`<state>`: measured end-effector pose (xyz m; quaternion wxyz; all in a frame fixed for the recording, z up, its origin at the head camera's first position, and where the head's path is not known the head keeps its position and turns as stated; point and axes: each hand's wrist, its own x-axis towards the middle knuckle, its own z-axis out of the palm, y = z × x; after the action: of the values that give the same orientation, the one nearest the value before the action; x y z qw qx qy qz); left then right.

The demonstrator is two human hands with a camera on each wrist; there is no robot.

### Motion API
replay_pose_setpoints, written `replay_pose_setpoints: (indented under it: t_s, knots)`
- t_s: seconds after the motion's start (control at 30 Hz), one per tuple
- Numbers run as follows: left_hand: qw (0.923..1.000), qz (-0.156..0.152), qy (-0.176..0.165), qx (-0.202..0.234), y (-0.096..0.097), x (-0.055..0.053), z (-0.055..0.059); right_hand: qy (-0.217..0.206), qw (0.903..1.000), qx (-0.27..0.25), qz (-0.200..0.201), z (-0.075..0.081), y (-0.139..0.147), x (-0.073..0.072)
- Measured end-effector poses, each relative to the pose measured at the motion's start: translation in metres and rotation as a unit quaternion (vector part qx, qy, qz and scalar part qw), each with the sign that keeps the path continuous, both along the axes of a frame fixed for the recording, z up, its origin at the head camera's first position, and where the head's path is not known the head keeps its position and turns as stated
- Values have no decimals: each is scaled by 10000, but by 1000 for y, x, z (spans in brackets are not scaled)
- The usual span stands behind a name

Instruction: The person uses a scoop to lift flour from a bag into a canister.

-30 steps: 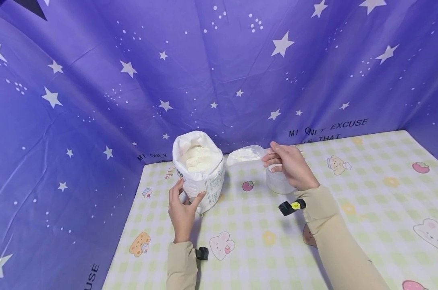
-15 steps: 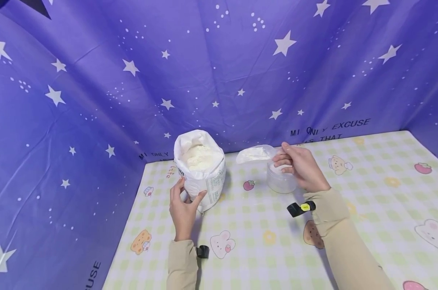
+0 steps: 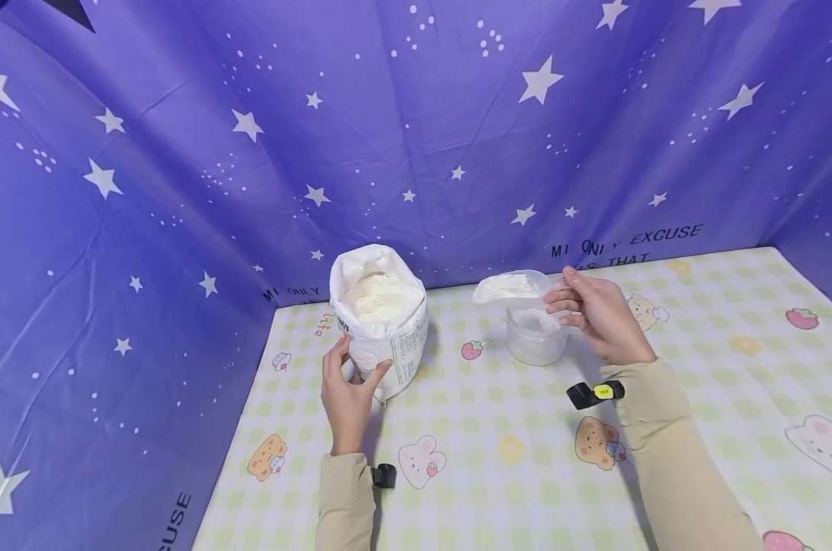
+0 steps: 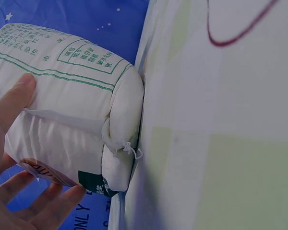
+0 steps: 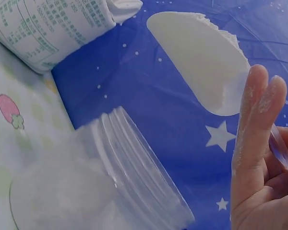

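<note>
Near the far edge of the table, our right hand pinches a scoop, long axis leftward above the jar; our left hand grips the powder bag.

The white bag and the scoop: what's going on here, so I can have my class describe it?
A person's left hand holds an open white bag of pale powder. The right hand grips a clear scoop loaded with powder, higher than the rim of a clear jar and apart from it. This scoopful has not yet been poured.
</note>
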<state>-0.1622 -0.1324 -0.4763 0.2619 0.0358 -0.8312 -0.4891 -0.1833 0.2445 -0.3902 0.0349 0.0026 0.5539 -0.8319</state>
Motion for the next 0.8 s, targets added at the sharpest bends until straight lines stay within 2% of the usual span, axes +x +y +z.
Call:
replay_pose_setpoints:
  t_s: [0.43, 0.63, 0.8]
  knots:
    - [10000, 9, -4, 22, 0, 0, 0, 2, 9999, 107, -97, -8, 22, 4]
    - [10000, -34, 49, 49, 1, 0, 2, 29, 9998, -56, -187, -12, 31, 7]
    - [10000, 20, -58, 3, 1, 0, 3, 16, 9995, -240, -214, -14, 37, 8]
